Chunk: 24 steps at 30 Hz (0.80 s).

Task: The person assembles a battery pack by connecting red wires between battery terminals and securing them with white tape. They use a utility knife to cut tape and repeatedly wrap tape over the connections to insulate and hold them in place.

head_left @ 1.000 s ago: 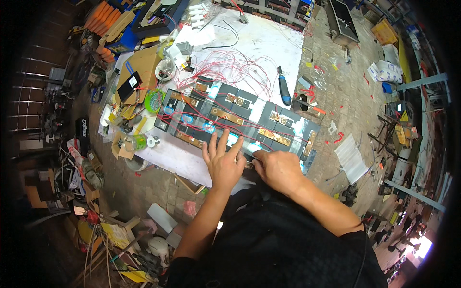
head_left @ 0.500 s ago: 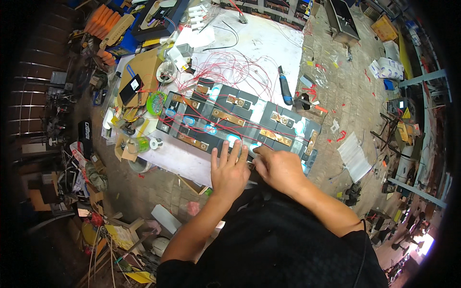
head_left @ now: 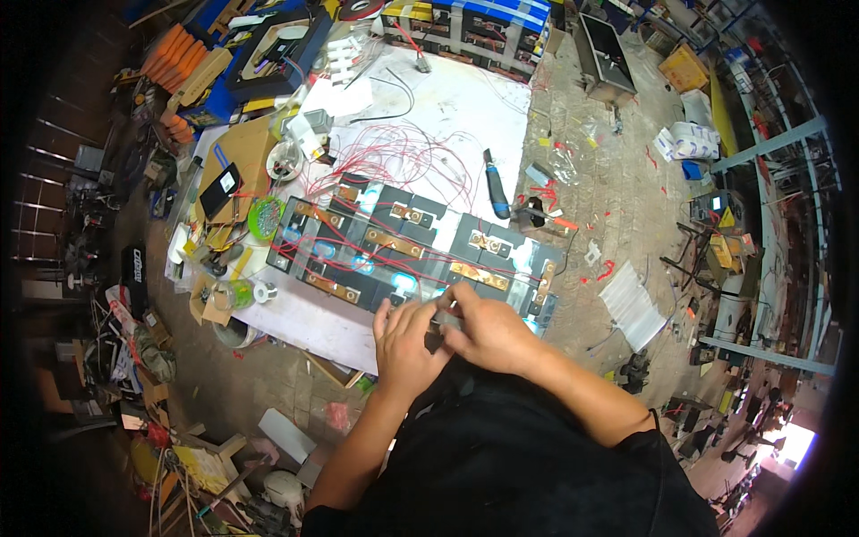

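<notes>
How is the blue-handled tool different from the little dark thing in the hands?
The blue-handled tool lies alone on the white sheet, long and slim. The small dark part is short, pinched between the left hand and right hand, mostly hidden. Both sit near the battery pack.

A black battery pack (head_left: 407, 255) carried copper-coloured bars and red wires (head_left: 403, 157) on a white board (head_left: 465, 107); orange blocks (head_left: 170, 54) lay at ten o'clock.

White sheet (head_left: 465, 107) under battery pack (head_left: 403, 251)
</notes>
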Each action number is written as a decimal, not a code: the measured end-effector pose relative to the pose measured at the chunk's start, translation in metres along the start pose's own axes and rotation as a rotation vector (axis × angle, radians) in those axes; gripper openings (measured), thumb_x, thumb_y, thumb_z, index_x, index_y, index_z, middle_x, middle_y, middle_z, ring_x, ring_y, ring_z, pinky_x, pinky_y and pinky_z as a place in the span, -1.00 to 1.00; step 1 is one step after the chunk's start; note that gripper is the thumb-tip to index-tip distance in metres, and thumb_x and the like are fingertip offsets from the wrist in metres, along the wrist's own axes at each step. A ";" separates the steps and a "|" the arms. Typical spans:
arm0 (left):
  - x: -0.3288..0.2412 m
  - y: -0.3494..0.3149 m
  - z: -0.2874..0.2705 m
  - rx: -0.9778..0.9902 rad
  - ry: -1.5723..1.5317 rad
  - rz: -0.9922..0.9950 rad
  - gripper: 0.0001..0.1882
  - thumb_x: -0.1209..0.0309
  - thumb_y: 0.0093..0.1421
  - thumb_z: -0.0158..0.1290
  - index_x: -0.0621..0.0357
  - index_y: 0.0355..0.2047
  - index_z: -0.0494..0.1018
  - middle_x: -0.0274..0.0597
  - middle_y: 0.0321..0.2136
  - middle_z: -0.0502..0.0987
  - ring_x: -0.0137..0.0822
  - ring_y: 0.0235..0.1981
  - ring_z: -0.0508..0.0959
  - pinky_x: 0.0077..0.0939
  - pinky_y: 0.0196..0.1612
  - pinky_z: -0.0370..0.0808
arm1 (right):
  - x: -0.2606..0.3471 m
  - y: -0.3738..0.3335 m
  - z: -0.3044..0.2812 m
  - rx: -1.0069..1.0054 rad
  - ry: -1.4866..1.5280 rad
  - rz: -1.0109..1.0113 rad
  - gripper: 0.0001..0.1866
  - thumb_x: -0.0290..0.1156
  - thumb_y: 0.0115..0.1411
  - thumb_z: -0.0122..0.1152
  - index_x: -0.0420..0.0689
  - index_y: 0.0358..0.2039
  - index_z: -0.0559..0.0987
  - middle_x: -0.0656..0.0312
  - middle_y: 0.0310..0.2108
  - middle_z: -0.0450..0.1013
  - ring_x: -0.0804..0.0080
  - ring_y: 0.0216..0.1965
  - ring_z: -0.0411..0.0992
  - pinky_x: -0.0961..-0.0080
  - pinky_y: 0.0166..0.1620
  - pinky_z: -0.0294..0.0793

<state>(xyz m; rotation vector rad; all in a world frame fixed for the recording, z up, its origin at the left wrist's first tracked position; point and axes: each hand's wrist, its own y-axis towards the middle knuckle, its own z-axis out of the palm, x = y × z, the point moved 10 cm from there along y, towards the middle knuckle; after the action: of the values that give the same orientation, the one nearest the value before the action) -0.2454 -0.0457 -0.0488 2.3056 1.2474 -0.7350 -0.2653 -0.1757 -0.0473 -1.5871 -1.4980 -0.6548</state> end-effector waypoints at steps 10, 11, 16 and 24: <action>0.053 -0.023 0.011 -0.177 -0.620 -0.480 -0.76 0.50 0.39 0.20 0.26 0.03 0.59 -0.10 -0.22 0.74 -0.31 -0.22 0.70 -0.38 -0.10 0.58 | -0.109 0.119 -0.167 -0.419 0.121 0.048 -0.73 -0.27 0.33 0.36 -0.23 -0.14 0.68 0.15 -0.43 0.62 0.44 -0.39 0.61 0.35 -0.30 0.56; 0.053 -0.023 0.012 -0.157 -0.665 -0.489 -0.75 0.41 0.49 0.14 0.30 0.07 0.53 -0.10 -0.20 0.74 -0.44 -0.17 0.68 -0.50 -0.08 0.57 | -0.154 0.141 -0.186 -0.499 0.116 0.098 -0.71 -0.25 0.33 0.36 -0.25 -0.16 0.68 0.15 -0.44 0.63 0.46 -0.41 0.60 0.36 -0.32 0.56; 0.068 -0.041 0.021 -0.215 -0.724 -0.533 -0.69 0.35 0.50 0.17 0.31 0.09 0.45 -0.06 -0.19 0.72 -0.40 -0.13 0.69 -0.48 -0.04 0.57 | -0.278 0.206 -0.161 -0.238 -0.367 0.405 -0.22 0.13 0.15 0.51 -0.30 0.12 0.61 -0.19 0.06 0.64 -0.09 0.10 0.63 0.10 0.16 0.58; 0.071 -0.050 0.029 -0.230 -0.884 -0.585 -0.71 0.36 0.51 0.17 0.31 0.09 0.45 -0.08 -0.15 0.70 -0.41 -0.12 0.69 -0.51 -0.01 0.59 | -0.303 0.223 -0.097 -0.024 -0.591 0.476 -0.04 0.27 -0.02 0.58 -0.28 0.13 0.50 -0.13 -0.01 0.66 -0.09 0.01 0.67 0.04 0.05 0.66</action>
<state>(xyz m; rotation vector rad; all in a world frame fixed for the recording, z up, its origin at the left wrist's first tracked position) -0.2627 0.0079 -0.1213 1.1492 1.4174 -1.4872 -0.0771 -0.4062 -0.2970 -2.1739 -1.4163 0.0819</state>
